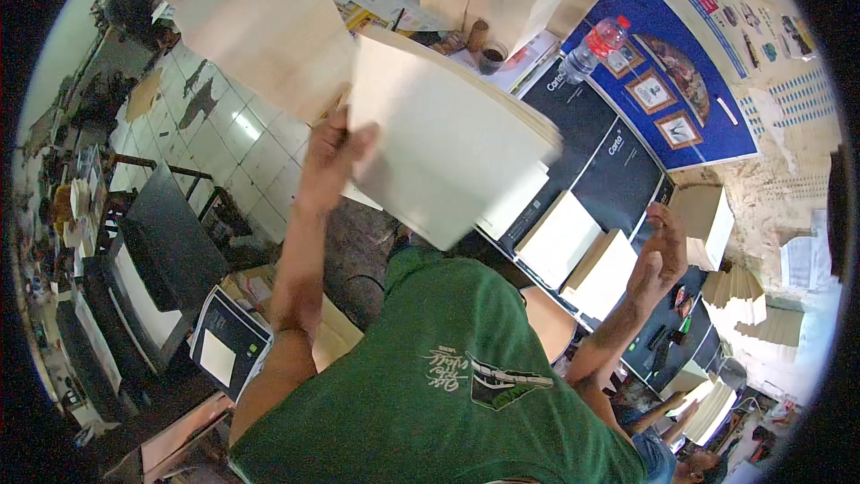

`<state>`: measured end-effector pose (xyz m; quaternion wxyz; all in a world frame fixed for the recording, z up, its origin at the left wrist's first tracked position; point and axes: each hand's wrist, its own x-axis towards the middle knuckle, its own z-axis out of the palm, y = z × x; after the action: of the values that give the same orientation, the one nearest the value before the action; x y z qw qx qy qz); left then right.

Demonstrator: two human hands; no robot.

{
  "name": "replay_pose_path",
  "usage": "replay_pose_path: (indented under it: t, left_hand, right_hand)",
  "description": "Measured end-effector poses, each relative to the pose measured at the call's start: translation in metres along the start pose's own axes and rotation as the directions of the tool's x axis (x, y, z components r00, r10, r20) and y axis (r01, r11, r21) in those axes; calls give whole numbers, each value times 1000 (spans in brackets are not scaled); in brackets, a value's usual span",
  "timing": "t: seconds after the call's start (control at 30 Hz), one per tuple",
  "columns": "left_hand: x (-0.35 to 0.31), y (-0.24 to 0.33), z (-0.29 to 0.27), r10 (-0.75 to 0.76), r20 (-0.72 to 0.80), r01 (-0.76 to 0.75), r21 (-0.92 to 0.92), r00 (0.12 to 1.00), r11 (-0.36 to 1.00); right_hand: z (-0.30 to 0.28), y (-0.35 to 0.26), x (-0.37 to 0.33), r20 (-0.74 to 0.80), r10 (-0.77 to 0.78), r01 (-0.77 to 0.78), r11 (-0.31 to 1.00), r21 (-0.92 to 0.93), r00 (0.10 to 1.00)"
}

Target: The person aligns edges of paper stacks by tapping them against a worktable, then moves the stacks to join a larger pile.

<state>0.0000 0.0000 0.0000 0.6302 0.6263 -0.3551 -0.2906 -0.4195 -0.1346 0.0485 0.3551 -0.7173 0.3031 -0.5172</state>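
Note:
A thick block of cream paper sheets (439,143), slightly blurred, is tilted in the air in front of me. My left hand (336,157) grips its left edge, thumb over the face and fingers behind. Just beyond that hand spreads a large tan sheet (260,31), partly behind the block. My right hand (661,251) is raised on the right with bent, parted fingers and nothing in it. Beside it, two white paper blocks, a left one (560,237) and a right one (598,278), lie on the black table top (618,184).
A clear bottle with a red cap (598,45) and a dark cup (492,58) stand at the back. More paper stacks (703,224) line the right wall. At lower right, a co-worker's hands (676,417) are at another paper block. Black panels (170,242) stand at left.

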Motion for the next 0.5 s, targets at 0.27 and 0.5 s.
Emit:
replay_pose_path:
  t: [0.27, 0.5]
  left_hand:
    - [75, -234, -133, -229, -59, 191, 765, 972, 615]
    - [111, -236, -120, -333, 38, 146, 848, 942, 509]
  right_hand:
    - [42, 23, -27, 131, 227, -243, 962, 124, 965]
    - [11, 62, -62, -73, 363, -370, 911, -181, 929]
